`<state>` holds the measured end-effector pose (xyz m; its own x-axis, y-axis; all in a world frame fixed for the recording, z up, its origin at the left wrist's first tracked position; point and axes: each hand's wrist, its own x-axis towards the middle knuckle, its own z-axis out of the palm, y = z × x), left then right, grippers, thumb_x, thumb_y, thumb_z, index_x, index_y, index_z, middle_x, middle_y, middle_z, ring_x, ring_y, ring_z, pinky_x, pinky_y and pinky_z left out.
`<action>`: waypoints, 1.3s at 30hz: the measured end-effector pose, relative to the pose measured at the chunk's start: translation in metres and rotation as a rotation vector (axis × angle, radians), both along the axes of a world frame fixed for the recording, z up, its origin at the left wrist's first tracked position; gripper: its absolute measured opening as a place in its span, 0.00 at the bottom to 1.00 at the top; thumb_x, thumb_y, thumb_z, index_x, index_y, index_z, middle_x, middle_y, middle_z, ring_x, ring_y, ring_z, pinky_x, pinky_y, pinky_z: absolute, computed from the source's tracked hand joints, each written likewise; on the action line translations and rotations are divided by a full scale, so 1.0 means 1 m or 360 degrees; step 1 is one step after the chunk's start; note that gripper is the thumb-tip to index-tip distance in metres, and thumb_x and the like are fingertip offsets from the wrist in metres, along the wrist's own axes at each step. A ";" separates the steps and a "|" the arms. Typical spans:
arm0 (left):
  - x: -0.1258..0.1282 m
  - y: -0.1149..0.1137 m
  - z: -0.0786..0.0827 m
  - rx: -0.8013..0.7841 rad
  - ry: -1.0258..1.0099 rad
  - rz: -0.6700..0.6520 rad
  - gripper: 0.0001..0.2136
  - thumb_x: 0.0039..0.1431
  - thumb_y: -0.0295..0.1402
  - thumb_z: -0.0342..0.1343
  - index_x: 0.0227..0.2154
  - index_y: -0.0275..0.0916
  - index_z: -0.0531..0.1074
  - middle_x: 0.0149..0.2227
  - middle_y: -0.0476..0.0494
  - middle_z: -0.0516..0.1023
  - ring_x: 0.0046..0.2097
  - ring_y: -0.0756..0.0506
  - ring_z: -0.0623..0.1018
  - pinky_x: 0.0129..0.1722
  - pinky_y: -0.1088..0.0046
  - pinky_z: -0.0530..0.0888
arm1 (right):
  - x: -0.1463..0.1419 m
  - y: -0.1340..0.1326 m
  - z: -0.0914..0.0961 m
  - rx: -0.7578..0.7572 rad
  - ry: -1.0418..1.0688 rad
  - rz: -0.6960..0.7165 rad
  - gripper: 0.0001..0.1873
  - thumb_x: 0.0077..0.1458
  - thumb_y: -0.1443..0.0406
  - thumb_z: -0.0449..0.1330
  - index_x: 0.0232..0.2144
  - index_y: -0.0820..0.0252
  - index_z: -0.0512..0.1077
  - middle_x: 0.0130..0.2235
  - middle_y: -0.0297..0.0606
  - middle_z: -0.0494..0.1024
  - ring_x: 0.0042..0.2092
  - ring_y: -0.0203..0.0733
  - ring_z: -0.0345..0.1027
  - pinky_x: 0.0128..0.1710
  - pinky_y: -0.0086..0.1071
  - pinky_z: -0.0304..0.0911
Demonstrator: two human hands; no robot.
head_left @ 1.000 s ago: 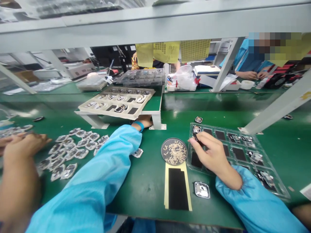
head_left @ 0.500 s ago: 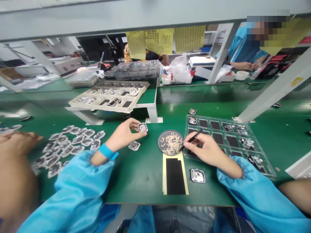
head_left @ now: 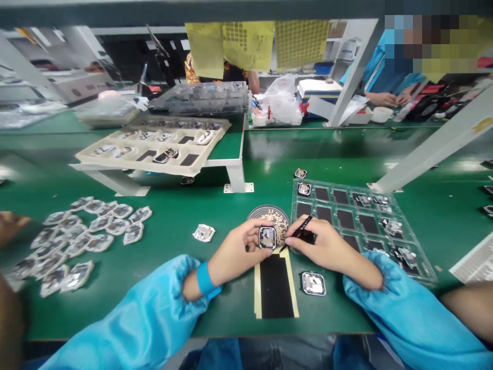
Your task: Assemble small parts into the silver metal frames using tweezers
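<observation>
My left hand (head_left: 239,250) pinches a small square watch case (head_left: 267,237) and holds it upright just over the round mesh dish (head_left: 269,213) of tiny parts. My right hand (head_left: 323,247) grips black tweezers (head_left: 299,233), their tip pointing down-left toward the case. A second square case (head_left: 313,283) lies on the green mat below my right hand. A black pad on yellow backing (head_left: 275,285) lies between my wrists. One loose wrapped part (head_left: 204,233) rests left of my left hand.
A clear compartment tray (head_left: 362,226) holds several parts at the right. Many wrapped parts (head_left: 77,236) are spread at the left by another person's arm (head_left: 10,226). A beige tray (head_left: 154,149) sits on a raised stand behind. A co-worker in blue works at far right.
My left hand carried the square case right and toward me, from near the stand to over the mesh dish. My right hand with the tweezers stayed beside the dish.
</observation>
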<state>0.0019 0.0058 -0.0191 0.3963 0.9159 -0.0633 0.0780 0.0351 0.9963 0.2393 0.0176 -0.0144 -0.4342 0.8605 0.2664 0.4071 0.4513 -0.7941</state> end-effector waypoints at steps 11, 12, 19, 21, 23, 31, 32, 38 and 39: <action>0.000 -0.003 -0.004 0.0031 0.0036 0.0007 0.24 0.53 0.26 0.65 0.54 0.39 0.71 0.45 0.40 0.81 0.42 0.43 0.81 0.37 0.69 0.77 | 0.002 -0.001 0.005 -0.0096 0.0069 0.0057 0.02 0.60 0.64 0.65 0.34 0.55 0.77 0.34 0.34 0.80 0.37 0.40 0.74 0.39 0.37 0.69; 0.001 -0.003 -0.004 0.0028 0.0033 0.0020 0.24 0.52 0.26 0.65 0.54 0.39 0.71 0.45 0.40 0.81 0.41 0.43 0.81 0.38 0.68 0.78 | 0.003 -0.003 0.007 -0.0103 0.0125 0.0069 0.01 0.60 0.65 0.65 0.34 0.55 0.77 0.34 0.34 0.80 0.37 0.40 0.74 0.39 0.37 0.69; 0.005 -0.006 0.001 -0.0031 -0.0017 0.0093 0.20 0.52 0.26 0.66 0.49 0.38 0.71 0.42 0.41 0.80 0.36 0.46 0.80 0.32 0.72 0.77 | 0.003 -0.013 0.021 0.0238 0.0556 0.0029 0.08 0.58 0.74 0.63 0.37 0.56 0.75 0.36 0.37 0.79 0.40 0.44 0.74 0.40 0.42 0.70; 0.006 -0.007 0.004 -0.0118 -0.0140 0.0114 0.17 0.54 0.27 0.64 0.45 0.38 0.68 0.41 0.42 0.79 0.35 0.47 0.80 0.33 0.71 0.77 | 0.001 -0.014 0.021 0.0316 0.0578 0.0028 0.11 0.57 0.76 0.63 0.38 0.57 0.76 0.36 0.38 0.79 0.40 0.45 0.74 0.40 0.43 0.69; 0.006 -0.006 0.006 -0.0225 -0.0294 0.0114 0.14 0.56 0.27 0.62 0.41 0.39 0.64 0.39 0.45 0.78 0.34 0.48 0.80 0.31 0.73 0.76 | 0.000 -0.015 0.021 0.0354 0.0594 0.0034 0.12 0.56 0.77 0.63 0.38 0.57 0.76 0.36 0.38 0.79 0.39 0.45 0.74 0.40 0.44 0.69; -0.004 -0.001 0.020 -0.0153 -0.0275 0.0079 0.13 0.51 0.21 0.58 0.40 0.35 0.71 0.38 0.44 0.78 0.43 0.45 0.80 0.44 0.68 0.76 | -0.002 -0.015 0.020 0.0408 0.0623 0.0054 0.13 0.55 0.78 0.63 0.39 0.57 0.76 0.35 0.39 0.80 0.39 0.47 0.73 0.39 0.45 0.69; -0.005 -0.001 0.021 -0.0133 -0.0237 0.0057 0.12 0.51 0.21 0.58 0.40 0.35 0.73 0.39 0.42 0.79 0.44 0.45 0.80 0.46 0.67 0.75 | -0.002 -0.015 0.020 0.0415 0.0626 0.0059 0.13 0.54 0.78 0.63 0.39 0.57 0.76 0.35 0.39 0.79 0.39 0.47 0.73 0.39 0.45 0.69; -0.010 -0.003 0.020 0.0231 0.0239 0.0153 0.04 0.56 0.26 0.61 0.35 0.38 0.74 0.38 0.45 0.79 0.43 0.45 0.79 0.46 0.65 0.75 | -0.003 -0.017 0.022 0.0462 0.0680 0.0048 0.14 0.54 0.79 0.63 0.39 0.58 0.77 0.36 0.40 0.80 0.39 0.47 0.73 0.39 0.46 0.68; -0.011 -0.003 0.019 0.0331 0.0370 0.0188 0.04 0.57 0.28 0.61 0.36 0.39 0.74 0.38 0.46 0.79 0.42 0.45 0.78 0.45 0.66 0.75 | -0.003 -0.017 0.023 0.0467 0.0690 0.0045 0.15 0.53 0.79 0.63 0.39 0.58 0.77 0.36 0.40 0.80 0.39 0.47 0.73 0.39 0.46 0.68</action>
<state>-0.0088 0.0023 -0.0003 0.2836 0.9574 0.0539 0.3116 -0.1451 0.9391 0.2362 0.0002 0.0082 -0.2523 0.7124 0.6548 0.0534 0.6859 -0.7257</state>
